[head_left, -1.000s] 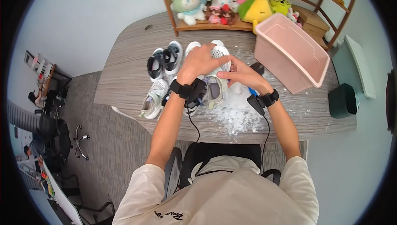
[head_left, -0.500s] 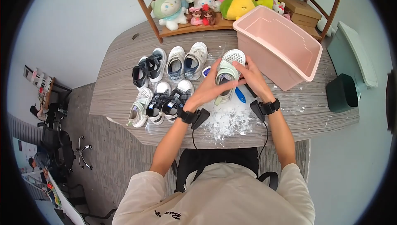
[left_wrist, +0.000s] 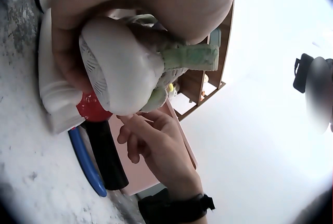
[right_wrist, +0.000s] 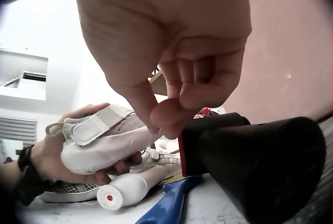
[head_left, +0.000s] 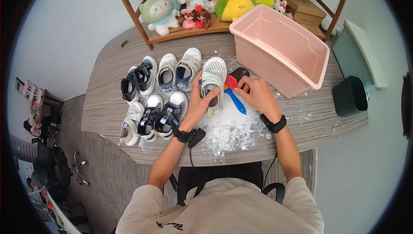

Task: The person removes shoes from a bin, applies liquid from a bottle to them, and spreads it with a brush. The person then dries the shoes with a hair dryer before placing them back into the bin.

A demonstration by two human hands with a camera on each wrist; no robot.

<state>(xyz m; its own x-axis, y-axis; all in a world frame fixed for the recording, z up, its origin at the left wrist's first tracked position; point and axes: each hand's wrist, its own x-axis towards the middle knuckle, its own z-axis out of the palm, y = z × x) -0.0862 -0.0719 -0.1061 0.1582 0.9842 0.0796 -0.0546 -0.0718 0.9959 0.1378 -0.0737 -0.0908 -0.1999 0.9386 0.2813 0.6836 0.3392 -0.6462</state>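
In the head view, my left hand grips a white and pale-green child's shoe by its side. The shoe's perforated toe points away from me. My right hand is to the right of the shoe, its fingers loosely curled with nothing visible in them. In the right wrist view, its thumb and fingertips meet near the shoe's toe. Below lie a black tool with a red end and a blue-handled brush. A white bottle lies beneath the held shoe.
Several other children's shoes stand in two rows on the left. White flaky powder covers the front of the table. A pink bin stands at the back right; a dark green bin is beyond it. Plush toys fill a shelf behind.
My right hand has let go of the shoe and moved off to its right. The left hand keeps the shoe and has come a little left with it, after both hands carried it away from the rows.
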